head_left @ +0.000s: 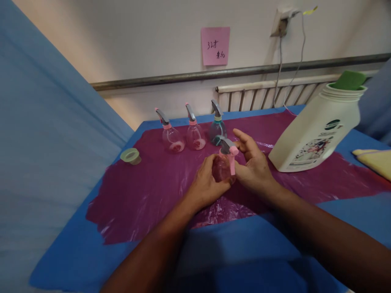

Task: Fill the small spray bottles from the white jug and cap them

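Note:
My left hand (206, 183) is wrapped round the clear body of a small spray bottle (221, 169) with a pink collar, a grey head and a pink trigger. From the other side, my right hand (255, 165) closes on the bottle's neck, thumb behind the trigger and index finger raised; its fingertips are partly hidden. Behind them stand two similar pink-collared spray bottles, one at the left (173, 140) and one in the middle (195, 137). A teal spray bottle (217, 132) stands just beyond my hands. All three have some liquid at the bottom.
A large white jug (308, 134) with a green piece in its mouth stands at the right. A small pale-green cup or funnel (130, 156) lies at the left. Purple plastic sheeting (143, 191) covers the blue table. A yellow cloth (374, 160) lies at the right edge.

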A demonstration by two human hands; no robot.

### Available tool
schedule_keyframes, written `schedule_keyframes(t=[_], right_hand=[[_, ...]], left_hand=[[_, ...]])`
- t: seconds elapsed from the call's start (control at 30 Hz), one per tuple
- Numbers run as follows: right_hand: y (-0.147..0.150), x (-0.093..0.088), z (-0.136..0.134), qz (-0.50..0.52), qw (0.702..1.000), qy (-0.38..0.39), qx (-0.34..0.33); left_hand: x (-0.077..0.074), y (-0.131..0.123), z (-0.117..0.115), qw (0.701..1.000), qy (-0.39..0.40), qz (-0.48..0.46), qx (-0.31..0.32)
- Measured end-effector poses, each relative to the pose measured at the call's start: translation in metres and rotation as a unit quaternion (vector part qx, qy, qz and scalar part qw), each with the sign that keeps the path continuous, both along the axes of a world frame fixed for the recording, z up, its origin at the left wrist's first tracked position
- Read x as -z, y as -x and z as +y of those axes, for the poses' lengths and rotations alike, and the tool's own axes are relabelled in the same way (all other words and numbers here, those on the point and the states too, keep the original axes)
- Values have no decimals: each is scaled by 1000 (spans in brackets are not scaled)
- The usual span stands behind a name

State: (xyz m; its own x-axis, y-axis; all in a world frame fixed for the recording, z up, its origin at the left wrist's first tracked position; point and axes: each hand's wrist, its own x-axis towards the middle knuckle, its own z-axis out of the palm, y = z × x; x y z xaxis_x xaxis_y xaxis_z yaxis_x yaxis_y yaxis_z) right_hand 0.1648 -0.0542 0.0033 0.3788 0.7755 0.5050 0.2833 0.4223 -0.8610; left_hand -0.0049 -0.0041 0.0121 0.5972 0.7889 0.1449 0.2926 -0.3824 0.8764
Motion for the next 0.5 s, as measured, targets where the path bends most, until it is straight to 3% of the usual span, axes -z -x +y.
schedule_keyframes(t=[0.13, 0.37, 0.5], right_hand=[[0, 0, -3, 25, 998, 16, -48], [-4, 3, 0, -21, 1000, -19, 12], [-4, 3, -1, -14, 1000, -17, 3]], left_hand=[[0, 0, 0, 1000, 2, -2, 2], [0, 0, -2, 1000, -3, 7, 6], [2, 0, 1, 1000, -16, 6, 5]])
